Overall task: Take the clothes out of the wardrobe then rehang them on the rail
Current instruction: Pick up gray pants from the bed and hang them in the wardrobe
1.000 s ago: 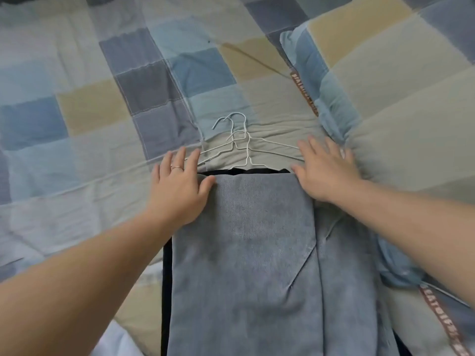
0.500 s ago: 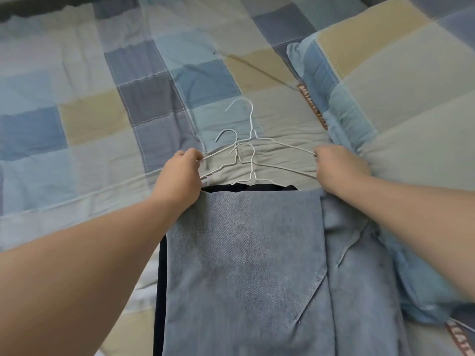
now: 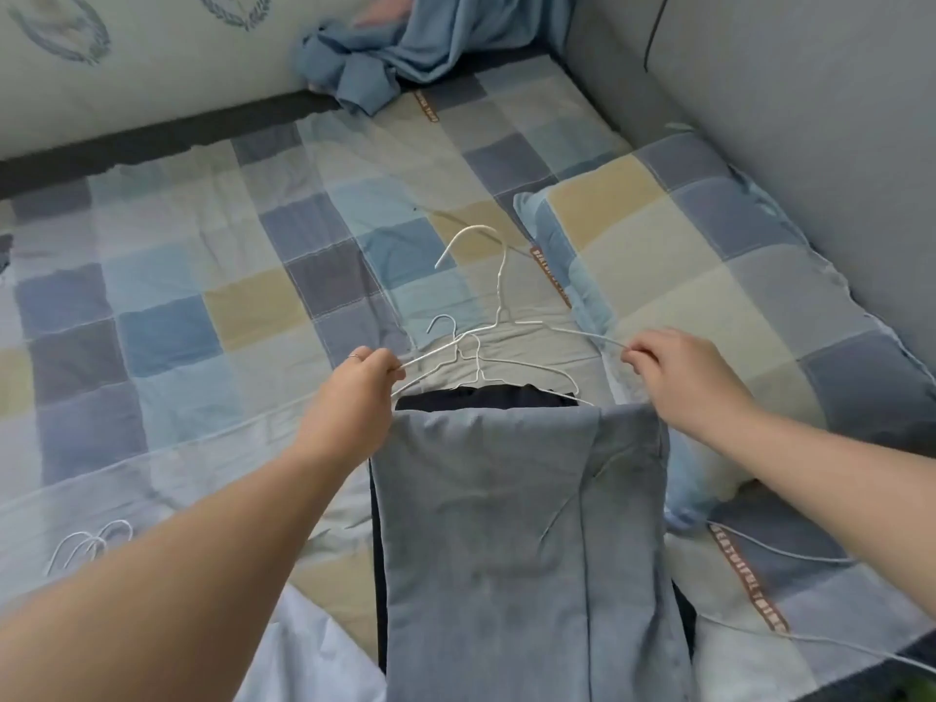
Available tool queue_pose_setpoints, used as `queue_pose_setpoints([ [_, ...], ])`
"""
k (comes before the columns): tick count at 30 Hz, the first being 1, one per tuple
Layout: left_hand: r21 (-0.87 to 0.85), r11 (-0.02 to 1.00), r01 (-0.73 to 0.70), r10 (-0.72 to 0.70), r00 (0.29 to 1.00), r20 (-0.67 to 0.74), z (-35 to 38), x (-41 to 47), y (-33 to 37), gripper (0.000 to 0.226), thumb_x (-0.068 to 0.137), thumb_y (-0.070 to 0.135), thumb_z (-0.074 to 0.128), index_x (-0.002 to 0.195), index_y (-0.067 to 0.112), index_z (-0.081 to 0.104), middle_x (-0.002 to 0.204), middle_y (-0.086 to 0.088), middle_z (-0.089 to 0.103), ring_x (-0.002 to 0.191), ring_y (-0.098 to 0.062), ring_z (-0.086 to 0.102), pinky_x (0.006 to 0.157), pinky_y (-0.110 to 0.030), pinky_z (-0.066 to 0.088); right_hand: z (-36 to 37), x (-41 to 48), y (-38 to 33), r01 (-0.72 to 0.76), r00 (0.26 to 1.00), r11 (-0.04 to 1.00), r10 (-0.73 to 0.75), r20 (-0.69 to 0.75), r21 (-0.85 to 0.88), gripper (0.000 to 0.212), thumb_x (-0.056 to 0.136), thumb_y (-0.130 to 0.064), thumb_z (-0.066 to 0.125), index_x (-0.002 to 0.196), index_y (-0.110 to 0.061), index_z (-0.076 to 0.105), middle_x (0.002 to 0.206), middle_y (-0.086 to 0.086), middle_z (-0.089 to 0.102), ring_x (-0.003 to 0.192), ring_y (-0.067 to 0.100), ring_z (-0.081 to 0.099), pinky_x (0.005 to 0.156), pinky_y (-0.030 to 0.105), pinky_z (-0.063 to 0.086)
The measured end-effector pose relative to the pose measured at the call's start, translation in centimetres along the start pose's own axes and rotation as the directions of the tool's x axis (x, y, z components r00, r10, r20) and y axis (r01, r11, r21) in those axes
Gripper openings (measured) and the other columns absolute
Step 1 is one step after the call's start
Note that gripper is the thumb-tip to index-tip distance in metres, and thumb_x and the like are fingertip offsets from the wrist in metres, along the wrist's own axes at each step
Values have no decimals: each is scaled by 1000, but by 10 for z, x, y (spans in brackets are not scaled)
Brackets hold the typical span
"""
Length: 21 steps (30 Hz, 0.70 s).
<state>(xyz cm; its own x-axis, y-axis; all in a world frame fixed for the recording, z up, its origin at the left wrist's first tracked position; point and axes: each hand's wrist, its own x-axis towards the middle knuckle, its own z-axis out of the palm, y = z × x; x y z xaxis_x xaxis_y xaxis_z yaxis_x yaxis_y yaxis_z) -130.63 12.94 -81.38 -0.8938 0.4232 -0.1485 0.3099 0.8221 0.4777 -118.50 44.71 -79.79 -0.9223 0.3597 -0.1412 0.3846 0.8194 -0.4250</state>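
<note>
A grey-blue garment [image 3: 511,524] lies flat on the bed over a dark garment [image 3: 481,397] whose top edge shows. A white wire hanger [image 3: 501,291] is raised off the pile, its hook pointing away from me. My left hand [image 3: 362,385] pinches its left arm and my right hand [image 3: 673,372] pinches its right arm. Two more white hangers [image 3: 473,362] lie under it at the top of the clothes.
The bed has a checked blue and beige quilt [image 3: 218,306]. A matching pillow [image 3: 709,276] lies to the right. A crumpled blue cloth [image 3: 405,48] sits at the far wall. More white hanger hooks [image 3: 86,542] lie near left. A white cable [image 3: 790,554] runs at the right.
Both hands went from lying flat on the clothes to pinching the top hanger's ends. The hanger has lifted up and away from the other two.
</note>
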Motion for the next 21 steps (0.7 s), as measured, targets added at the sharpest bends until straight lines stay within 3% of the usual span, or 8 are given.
queue_pose_setpoints([
  [6, -94, 990, -104, 108, 993, 37, -79, -103, 40, 20, 103, 15, 49, 101, 4, 65, 99, -9, 56, 91, -31, 56, 71, -26, 29, -84, -154, -53, -84, 994, 995, 87, -62, 50, 14, 96, -14, 57, 88, -13, 69, 82, 2, 60, 83, 29, 57, 73, 35, 41],
  [11, -235, 949, -212, 222, 975, 13, -133, -194, 74, 16, 101, 11, 54, 103, 6, 68, 101, -5, 58, 93, -28, 56, 78, -25, 34, -131, -300, -99, -252, 953, 963, 265, -151, 98, 18, 98, -16, 54, 94, -15, 71, 90, 5, 63, 86, 27, 59, 78, 40, 47],
  [15, -303, 897, -321, 331, 943, -19, -167, -255, 98, 15, 100, 8, 55, 103, 6, 70, 101, -3, 59, 99, -28, 56, 84, -29, 39, -152, -405, -135, -341, 862, 910, 403, -308, 237, 17, 96, -14, 57, 97, -12, 74, 93, 6, 66, 88, 23, 59, 76, 28, 38],
  [18, -321, 854, -409, 421, 906, -34, -184, -292, 118, 16, 101, 11, 54, 104, 9, 69, 101, 2, 58, 98, -25, 56, 88, -35, 44, -163, -470, -154, -388, 778, 862, 496, -385, 326, 18, 97, -16, 57, 102, -12, 74, 96, 2, 66, 89, 18, 60, 79, 28, 44],
  [21, -343, 803, -487, 504, 863, -44, -192, -325, 140, 15, 101, 12, 54, 103, 11, 69, 98, 4, 57, 94, -20, 55, 84, -29, 41, -174, -532, -167, -396, 686, 818, 565, -458, 416, 18, 96, -17, 59, 105, -12, 74, 96, -2, 66, 88, 12, 60, 79, 20, 43],
])
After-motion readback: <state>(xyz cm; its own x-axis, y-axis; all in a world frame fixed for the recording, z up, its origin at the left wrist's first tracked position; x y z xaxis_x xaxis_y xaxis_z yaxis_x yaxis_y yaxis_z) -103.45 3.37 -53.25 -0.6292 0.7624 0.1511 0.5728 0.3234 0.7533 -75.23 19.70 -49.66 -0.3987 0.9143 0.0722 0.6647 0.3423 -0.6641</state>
